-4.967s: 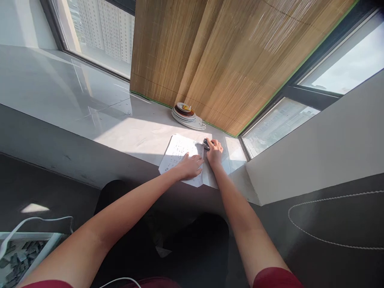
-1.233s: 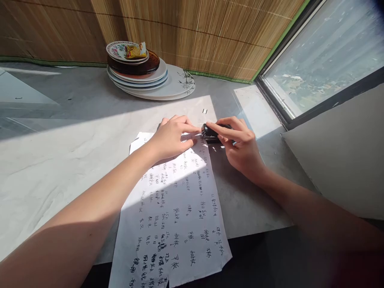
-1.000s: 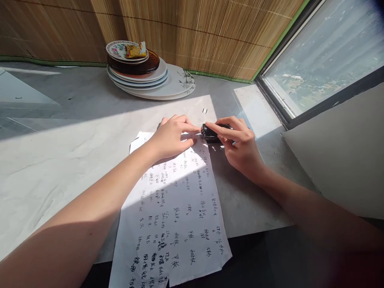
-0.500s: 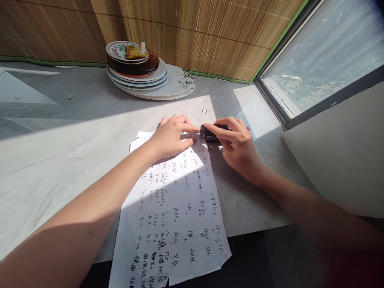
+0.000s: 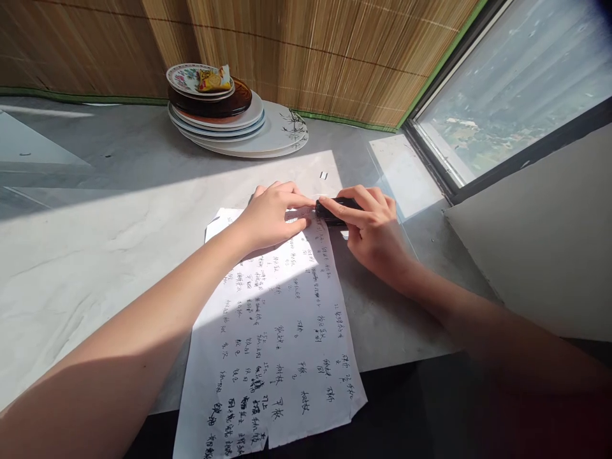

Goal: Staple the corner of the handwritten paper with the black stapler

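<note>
Clock face centred on the black stapler (image 5: 329, 218). At ten: plate stack (image 5: 280, 131), topped with yellow packet (image 5: 213, 80). At twelve: small bright scrap (image 5: 324, 175); beyond, bamboo blind (image 5: 335, 64). At two: window (image 5: 516, 95). Toward seven: written sheet (image 5: 287, 319), hanging past the edge of the sill (image 5: 95, 268), far right corner at the stapler's nose. Left hand (image 5: 275, 213), at nine: rests on the sheet, thumb and forefinger parted. Right hand (image 5: 377, 223), between three and four: curls closed around the stapler, forefinger along its top, hiding much of it; nose toward nine.
</note>
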A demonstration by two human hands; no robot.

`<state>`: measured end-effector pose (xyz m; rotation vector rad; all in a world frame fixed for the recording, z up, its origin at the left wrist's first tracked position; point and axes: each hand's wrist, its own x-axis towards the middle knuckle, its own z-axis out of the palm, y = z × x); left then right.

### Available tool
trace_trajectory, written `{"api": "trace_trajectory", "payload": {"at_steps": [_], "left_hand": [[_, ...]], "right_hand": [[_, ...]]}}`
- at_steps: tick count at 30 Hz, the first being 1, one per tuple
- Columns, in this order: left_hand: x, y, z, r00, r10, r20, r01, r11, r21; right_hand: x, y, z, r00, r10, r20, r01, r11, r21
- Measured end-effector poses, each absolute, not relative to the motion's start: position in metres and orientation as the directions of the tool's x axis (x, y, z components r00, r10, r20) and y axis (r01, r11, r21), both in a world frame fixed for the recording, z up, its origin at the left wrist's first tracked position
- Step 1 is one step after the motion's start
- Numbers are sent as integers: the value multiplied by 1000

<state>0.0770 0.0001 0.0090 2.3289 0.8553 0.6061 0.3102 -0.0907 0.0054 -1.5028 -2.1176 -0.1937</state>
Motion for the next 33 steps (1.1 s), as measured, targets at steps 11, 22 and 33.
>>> {"api": "trace_trajectory", "payload": {"at_steps": [11, 22, 33], "left_hand": [[78, 3, 8, 683, 695, 224, 435, -634, 639], [78, 4, 6, 679, 694, 241, 428, -640, 638], [76, 3, 4, 681, 695, 229, 406, -619, 672]], "right_hand": [[303, -91, 9, -270, 838, 473, 908, 385, -163], [340, -75, 15, -133, 911, 391, 825, 320, -466], [347, -60, 9, 142, 956, 257, 811, 36, -584]]}}
